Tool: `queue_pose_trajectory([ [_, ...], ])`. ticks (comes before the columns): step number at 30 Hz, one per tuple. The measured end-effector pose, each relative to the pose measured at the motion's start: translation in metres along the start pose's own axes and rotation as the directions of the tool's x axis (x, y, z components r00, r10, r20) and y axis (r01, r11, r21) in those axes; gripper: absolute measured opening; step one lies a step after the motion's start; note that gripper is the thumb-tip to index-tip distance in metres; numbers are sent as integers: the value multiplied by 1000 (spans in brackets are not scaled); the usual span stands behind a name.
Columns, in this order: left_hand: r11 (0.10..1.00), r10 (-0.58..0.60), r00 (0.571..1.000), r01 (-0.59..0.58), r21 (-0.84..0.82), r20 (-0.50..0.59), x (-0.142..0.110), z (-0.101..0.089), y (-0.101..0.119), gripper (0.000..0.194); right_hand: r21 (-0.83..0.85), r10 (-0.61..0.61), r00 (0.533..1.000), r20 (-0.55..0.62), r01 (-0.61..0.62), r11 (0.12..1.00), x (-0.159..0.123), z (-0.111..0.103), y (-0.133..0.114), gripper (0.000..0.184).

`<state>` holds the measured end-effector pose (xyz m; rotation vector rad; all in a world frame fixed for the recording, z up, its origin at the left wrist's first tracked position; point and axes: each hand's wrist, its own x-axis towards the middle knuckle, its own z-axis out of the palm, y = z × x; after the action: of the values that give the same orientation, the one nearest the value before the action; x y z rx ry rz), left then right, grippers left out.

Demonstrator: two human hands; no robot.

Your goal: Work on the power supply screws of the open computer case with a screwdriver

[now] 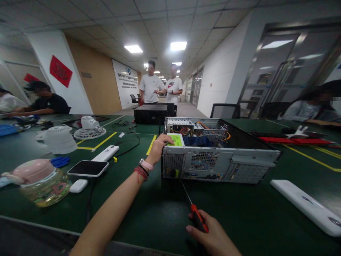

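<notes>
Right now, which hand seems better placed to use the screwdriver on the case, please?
Likely the right hand: it grips the screwdriver, its tip near the case, while the left hand rests on its corner.

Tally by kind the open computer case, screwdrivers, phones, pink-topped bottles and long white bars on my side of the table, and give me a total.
Case: 1
Screwdriver: 1
Phone: 1
Bottle: 1
White bars: 2
Total: 6
</notes>
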<state>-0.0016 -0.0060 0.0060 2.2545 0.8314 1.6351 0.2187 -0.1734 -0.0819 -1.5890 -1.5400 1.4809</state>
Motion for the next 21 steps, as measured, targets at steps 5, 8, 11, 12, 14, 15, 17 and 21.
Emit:
queue_pose_trajectory([
  [5, 1000, -3, 1000, 3, -7, 1, 0, 0, 0, 39, 19, 13, 996, 83, -15, 1000, -10, -6, -12, 69],
  [8, 1000, -16, 1000, 16, 0, 7, 0, 0, 0, 40, 121, 92, 977, 191, -116, 986, -17, -13, -15, 80],
  [11, 1000, -27, 1000, 27, 16, 12, 0, 0, 1, 40, 262, 113, 965, 239, -176, 949, -21, -19, -11, 71],
  [12, 999, -26, 1000, 26, 18, 12, 0, 0, 1, 40, 299, 106, 963, 246, -179, 937, -21, -21, -9, 68],
  [14, 1000, -22, 1000, 22, 14, 11, 0, 0, 1, 40, 366, 84, 960, 268, -182, 913, -21, -25, -4, 65],
  [15, 1000, -18, 1000, 18, 9, 8, 0, 0, 0, 40, 396, 74, 956, 284, -187, 899, -20, -27, -2, 66],
  [17, 1000, -12, 1000, 12, -1, 0, 0, 0, 0, 40, 448, 69, 948, 311, -210, 869, -18, -30, 1, 72],
  [21, 1000, 0, 1000, 0, -10, -3, 0, 1, -2, 39, 497, 62, 939, 340, -235, 835, -16, -34, 5, 82],
])
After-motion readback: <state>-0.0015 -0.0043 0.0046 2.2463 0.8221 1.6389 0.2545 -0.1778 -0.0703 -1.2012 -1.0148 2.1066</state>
